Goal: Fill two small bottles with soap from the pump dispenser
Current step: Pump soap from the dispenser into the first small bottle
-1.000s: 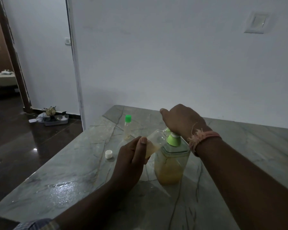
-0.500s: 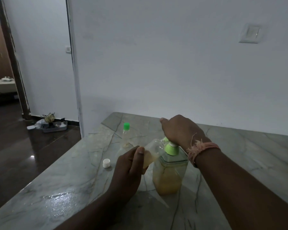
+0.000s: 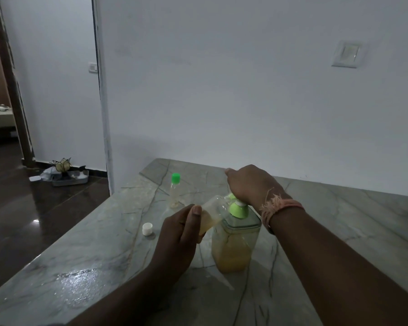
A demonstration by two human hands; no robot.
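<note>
A clear pump dispenser [image 3: 233, 245] with a green pump head and orange soap stands on the marble table [image 3: 85, 262]. My right hand [image 3: 250, 184] rests on top of the pump head, palm down. My left hand [image 3: 177, 234] grips a small clear bottle [image 3: 211, 211], tilted with its open mouth at the pump nozzle; yellowish soap fills part of it. A second small bottle [image 3: 174, 194] with a green cap stands upright farther back. A white cap [image 3: 147, 228] lies on the table left of my left hand.
The table butts against a white wall behind and ends at a left edge beside dark floor. A tray with small items [image 3: 66, 175] sits on the floor near a doorway. A wet patch [image 3: 76, 281] glistens on the near left tabletop.
The camera has tilted upward, so the table sits lower in view. Both hands keep their hold on the bottle and the pump head; the pump head appears slightly higher than before.
</note>
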